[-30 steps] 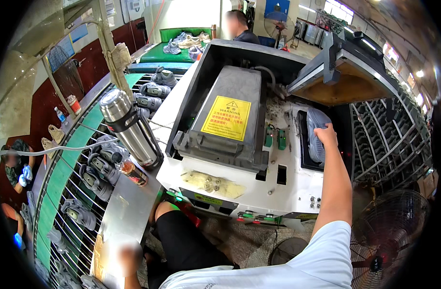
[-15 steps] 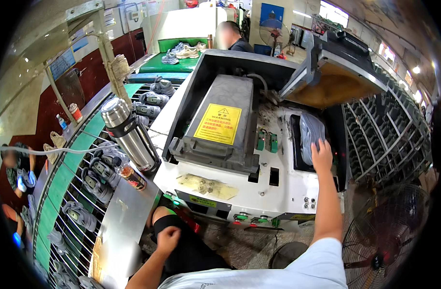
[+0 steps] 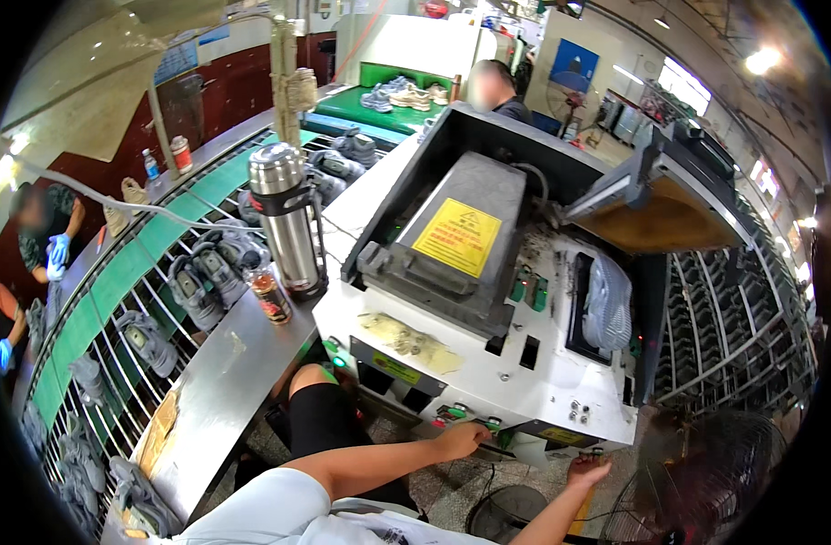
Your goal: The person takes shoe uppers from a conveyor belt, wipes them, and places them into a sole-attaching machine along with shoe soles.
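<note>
The grey shoe [image 3: 609, 304] is lying in the black tray [image 3: 577, 313], its long axis running roughly twelve to six. The right hand [image 3: 588, 470] is resting nearer, with the shoe lying about twelve o'clock from it; from the left hand [image 3: 464, 440] it is lying between one and two. The right is hanging loosely spread, grasping nothing visible; the left is bending its fingers beside a green button [image 3: 494, 423], whether clenching or not I cannot tell.

- Dark red below, white above: the wall [image 3: 237, 84] is banded!
- A bright window [image 3: 684, 86] is spotted far back!
- Overhead, a glowing lamp [image 3: 763, 61] is seen!
</note>
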A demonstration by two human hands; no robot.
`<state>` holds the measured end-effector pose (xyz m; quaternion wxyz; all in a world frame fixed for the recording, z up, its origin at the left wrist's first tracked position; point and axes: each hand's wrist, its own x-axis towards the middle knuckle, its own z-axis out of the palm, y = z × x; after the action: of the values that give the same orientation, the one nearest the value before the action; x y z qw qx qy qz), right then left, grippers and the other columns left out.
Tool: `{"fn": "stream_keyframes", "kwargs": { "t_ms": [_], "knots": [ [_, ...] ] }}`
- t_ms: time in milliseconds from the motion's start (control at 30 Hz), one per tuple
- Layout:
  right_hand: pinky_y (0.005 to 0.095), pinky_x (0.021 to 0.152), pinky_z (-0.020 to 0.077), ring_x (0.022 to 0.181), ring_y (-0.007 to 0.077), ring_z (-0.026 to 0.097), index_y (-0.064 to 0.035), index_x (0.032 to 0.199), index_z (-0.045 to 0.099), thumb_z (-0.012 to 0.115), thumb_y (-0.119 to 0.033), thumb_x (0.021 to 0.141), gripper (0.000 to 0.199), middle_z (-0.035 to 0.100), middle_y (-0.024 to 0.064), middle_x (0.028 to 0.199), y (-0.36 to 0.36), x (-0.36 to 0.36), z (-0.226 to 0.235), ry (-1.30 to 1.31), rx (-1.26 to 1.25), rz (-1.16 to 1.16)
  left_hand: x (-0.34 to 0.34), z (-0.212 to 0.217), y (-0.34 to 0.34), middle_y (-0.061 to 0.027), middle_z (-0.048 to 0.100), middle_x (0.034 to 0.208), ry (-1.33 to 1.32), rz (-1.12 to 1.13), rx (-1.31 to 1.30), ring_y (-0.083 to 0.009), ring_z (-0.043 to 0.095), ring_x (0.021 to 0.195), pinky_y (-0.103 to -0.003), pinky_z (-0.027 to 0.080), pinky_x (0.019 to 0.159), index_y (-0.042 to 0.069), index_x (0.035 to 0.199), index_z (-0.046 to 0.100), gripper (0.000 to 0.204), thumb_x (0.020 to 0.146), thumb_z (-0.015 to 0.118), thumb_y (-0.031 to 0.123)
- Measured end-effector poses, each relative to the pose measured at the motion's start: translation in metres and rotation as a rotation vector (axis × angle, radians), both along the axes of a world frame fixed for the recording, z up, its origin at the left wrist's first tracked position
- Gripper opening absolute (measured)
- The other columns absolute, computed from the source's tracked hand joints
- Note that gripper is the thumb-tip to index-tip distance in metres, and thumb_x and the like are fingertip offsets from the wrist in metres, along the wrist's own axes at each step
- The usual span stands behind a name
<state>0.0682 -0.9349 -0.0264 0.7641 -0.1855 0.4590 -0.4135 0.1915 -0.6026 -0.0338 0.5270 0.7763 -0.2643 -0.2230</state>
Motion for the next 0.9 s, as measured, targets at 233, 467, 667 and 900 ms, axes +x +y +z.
{"fn": "stream_keyframes", "kwargs": {
  "t_ms": [233,467,667,900],
  "knots": [
    [0.0397,0.079,0.0408,0.081,0.0247,0.048,0.0008,0.100,0.054,0.037,-0.036,0.097,0.040,0.050,0.0129,0.092,0.020,-0.010,-0.157,0.624,-0.318,-0.021,0.006,-0.016,0.164,-0.0135,0.067,0.085,-0.156,0.445,0.051,-0.0319,0.065,0.079,-0.039,0.051,0.072,0.007,0.092,0.067,0.020,0.084,0.054,0.021],
    [0.0365,0.056,0.0376,0.058,0.0184,0.043,0.0022,0.067,0.051,0.056,-0.011,0.084,0.022,0.047,0.0108,0.059,0.293,0.038,-0.119,0.439,-1.204,1.104,-0.027,-0.001,0.410,-0.0142,0.066,0.075,-0.342,1.228,0.538,-0.0348,0.063,0.071,-0.041,0.050,0.063,0.010,0.082,0.068,0.016,0.081,0.056,0.021],
    [0.0305,0.048,0.0316,0.053,0.0100,0.035,-0.0015,0.061,0.043,0.060,-0.012,0.081,0.029,0.036,0.0025,0.054,0.410,0.068,-0.057,-0.009,-1.201,1.381,-0.123,-0.030,0.518,-0.0156,0.063,0.072,-0.291,1.572,0.704,-0.0340,0.062,0.068,-0.043,0.049,0.062,0.008,0.076,0.065,0.018,0.082,0.056,0.022],
    [0.0290,0.046,0.0329,0.048,0.0106,0.040,-0.0010,0.061,0.046,0.061,-0.007,0.080,0.025,0.042,0.0032,0.053,0.480,0.085,-0.027,-0.171,-1.395,1.676,-0.134,-0.037,0.523,-0.0121,0.063,0.068,-0.328,1.697,0.501,-0.0320,0.062,0.067,-0.041,0.050,0.063,0.010,0.078,0.066,0.017,0.075,0.060,0.026]
  ]
}}
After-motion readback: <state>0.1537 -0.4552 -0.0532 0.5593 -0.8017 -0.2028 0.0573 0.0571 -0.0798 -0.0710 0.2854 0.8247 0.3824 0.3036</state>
